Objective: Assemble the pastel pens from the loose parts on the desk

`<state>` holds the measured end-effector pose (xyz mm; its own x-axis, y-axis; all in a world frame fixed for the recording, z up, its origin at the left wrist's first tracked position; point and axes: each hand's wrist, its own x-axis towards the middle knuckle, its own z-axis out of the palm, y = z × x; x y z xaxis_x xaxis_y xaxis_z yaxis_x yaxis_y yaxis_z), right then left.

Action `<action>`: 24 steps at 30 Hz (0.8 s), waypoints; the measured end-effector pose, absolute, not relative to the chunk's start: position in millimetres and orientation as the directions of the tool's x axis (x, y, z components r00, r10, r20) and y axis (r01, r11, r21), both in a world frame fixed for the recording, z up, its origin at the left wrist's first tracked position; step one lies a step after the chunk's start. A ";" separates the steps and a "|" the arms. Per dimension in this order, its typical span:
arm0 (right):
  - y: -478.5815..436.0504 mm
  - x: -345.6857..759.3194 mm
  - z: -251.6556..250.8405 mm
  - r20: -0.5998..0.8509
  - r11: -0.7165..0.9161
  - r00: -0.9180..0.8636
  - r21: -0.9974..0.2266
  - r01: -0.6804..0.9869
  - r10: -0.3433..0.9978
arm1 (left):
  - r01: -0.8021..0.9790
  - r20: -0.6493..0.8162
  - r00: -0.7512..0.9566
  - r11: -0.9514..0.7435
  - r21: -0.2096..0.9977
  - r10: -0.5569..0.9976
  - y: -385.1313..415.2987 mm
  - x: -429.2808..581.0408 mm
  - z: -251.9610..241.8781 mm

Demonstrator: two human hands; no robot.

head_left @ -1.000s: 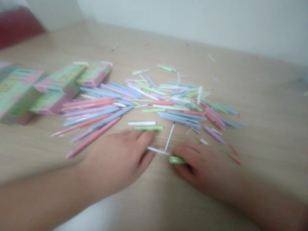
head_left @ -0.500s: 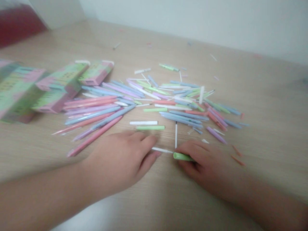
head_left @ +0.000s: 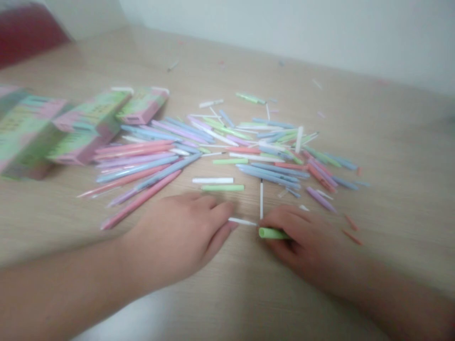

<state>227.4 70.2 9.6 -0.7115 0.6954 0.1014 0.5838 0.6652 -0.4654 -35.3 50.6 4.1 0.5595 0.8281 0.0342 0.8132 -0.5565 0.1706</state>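
My left hand (head_left: 181, 237) is closed, thumb and forefinger pinching one end of a thin white pen refill (head_left: 243, 221). The refill's tapered tip points right, close to the fingers of my right hand (head_left: 302, 244). Those fingers are wrapped round a green pen barrel (head_left: 273, 233), whose open round end faces left; its far end is hidden in the palm. Another white refill (head_left: 261, 199) with a dark tip lies just beyond my right fingertips. Past my left hand, a white tube (head_left: 212, 180) and a green tube (head_left: 223, 188) lie side by side on the table.
Assembled pink, blue and purple pens (head_left: 138, 173) are heaped at the left. Loose blue barrels (head_left: 272, 175) and many mixed pen parts spread across the middle and right. Printed cardboard boxes (head_left: 92, 116) stand at the far left. A pale wall (head_left: 284, 33) closes the table's back.
My left fingertips have shifted slightly right with the white refill. The green barrel in my right hand has moved a little right and nearer to me. Both grips stay the same.
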 end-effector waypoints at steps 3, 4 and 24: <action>69.7 229.2 7.8 0.114 0.673 -0.720 -0.477 0.565 0.685 | 0.812 0.031 0.560 -0.556 0.177 0.828 50.8 -34.8 4.2; 69.6 229.8 7.0 0.119 0.675 -0.720 -0.478 0.562 0.683 | 0.813 0.029 0.559 -0.554 0.181 0.829 50.9 -34.7 4.2; 71.4 232.2 2.7 0.130 0.669 -0.704 -0.467 0.578 0.698 | 0.661 0.257 0.561 -0.612 0.434 0.787 52.2 -44.1 5.8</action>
